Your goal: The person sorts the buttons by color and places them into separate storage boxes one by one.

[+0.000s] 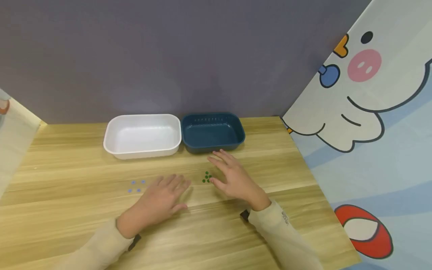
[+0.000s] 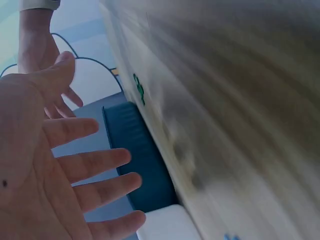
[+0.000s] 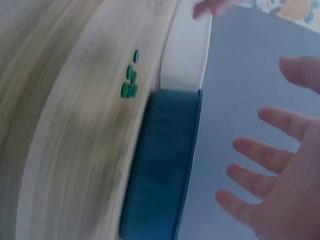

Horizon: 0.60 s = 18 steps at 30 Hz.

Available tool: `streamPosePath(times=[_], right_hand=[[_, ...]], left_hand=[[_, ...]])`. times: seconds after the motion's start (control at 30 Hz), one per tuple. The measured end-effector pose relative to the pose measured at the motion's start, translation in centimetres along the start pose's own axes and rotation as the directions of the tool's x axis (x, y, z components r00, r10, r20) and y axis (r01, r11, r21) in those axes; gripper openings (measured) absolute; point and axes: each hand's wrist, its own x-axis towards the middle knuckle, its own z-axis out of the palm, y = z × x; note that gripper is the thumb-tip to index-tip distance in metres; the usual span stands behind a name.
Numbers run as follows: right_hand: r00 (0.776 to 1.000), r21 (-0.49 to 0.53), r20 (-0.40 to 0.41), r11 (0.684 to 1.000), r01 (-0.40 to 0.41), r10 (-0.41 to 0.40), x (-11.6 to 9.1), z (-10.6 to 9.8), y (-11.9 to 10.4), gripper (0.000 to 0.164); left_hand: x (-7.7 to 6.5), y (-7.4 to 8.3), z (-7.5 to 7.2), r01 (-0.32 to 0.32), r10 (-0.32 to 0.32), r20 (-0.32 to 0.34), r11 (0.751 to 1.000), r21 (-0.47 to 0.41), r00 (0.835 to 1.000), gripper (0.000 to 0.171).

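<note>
at the far left, a pale panel [image 1: 18, 142] edges the wooden table [image 1: 60, 161], and a grey wall [image 1: 152, 56] rises along its back. four small blue discs [image 1: 138, 190] lie apart from one another on the wood, in front of the white tub [image 1: 143, 137], which stands near that wall. just right of these discs, the left hand [image 1: 158, 200] hovers over the table, fingers straight and spread, palm bare; its pale sleeve [image 1: 96, 249] has a black strap [image 1: 134, 243] below the wrist. next comes a small cluster of green discs [image 1: 207, 177], lying between the two hands. the dark blue tub [image 1: 213, 134] stands behind them, close beside the white one. the right hand [image 1: 233, 180], well apart from the left, also hovers with loosely spread fingers; its fingertips overlap the dark tub's near edge in the head view, and its thumb partly hides the cluster. farthest right, a cartoon wall [image 1: 357, 97] slants along the table's side.
</note>
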Motion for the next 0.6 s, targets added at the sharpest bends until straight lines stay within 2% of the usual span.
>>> streamPosePath(times=[0.13,0.33,0.43,0.6], right_hand=[[0.997,0.088,-0.060,0.995,-0.047,0.052,0.2,0.0,1.1,0.061],[0.984,0.176,-0.089,0.975,-0.137,0.154,0.3,0.1,2.3,0.061],[0.978,0.199,-0.119,0.969,-0.147,0.173,0.5,0.2,3.0,0.059],[0.959,0.255,-0.178,0.951,-0.173,0.222,0.8,0.3,4.4,0.054]], left_hand=[[0.0,0.2,0.9,-0.017,0.017,-0.005,0.999,-0.037,1.000,0.067],[0.0,0.5,1.5,-0.018,0.020,0.030,0.997,-0.077,0.999,0.064],[0.0,0.6,1.6,-0.006,0.010,0.046,0.996,-0.090,0.999,0.063],[0.1,0.5,1.8,-0.006,0.009,0.035,0.996,-0.091,0.999,0.064]])
